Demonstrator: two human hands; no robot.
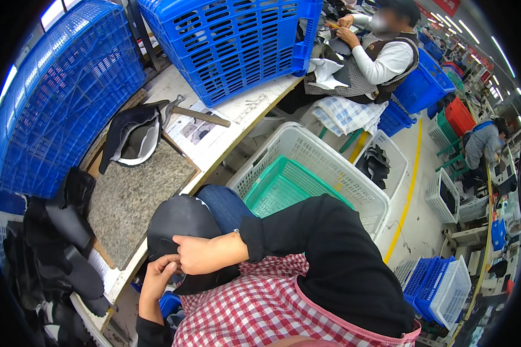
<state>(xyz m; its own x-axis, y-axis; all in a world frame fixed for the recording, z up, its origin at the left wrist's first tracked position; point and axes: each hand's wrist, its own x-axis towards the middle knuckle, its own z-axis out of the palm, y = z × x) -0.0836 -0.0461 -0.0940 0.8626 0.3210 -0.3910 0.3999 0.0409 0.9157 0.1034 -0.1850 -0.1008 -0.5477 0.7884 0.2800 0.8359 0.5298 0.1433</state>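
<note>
A black leather piece (pixel 182 222), curved like part of a shoe upper, lies over my lap against the red checked apron (pixel 237 315). My right hand (pixel 209 254) reaches across from the right with fingers curled closed at its edge. Just below, my left hand (pixel 159 277) pinches the same piece, thumb and fingers together. The two hands nearly touch, and the spot between their fingertips is partly hidden. On the bench, a black shoe upper with white lining (pixel 134 141) rests at the far end of a speckled grey slab (pixel 142 194), beside a hammer (pixel 200 115).
Black leather pieces (pixel 69 243) are heaped left of the slab. Large blue crates (pixel 231 49) stand on the bench's far side. A white basket (pixel 353 199) holding a green basket (pixel 289 188) is right of the bench. A co-worker (pixel 382 55) sits beyond, handling pieces.
</note>
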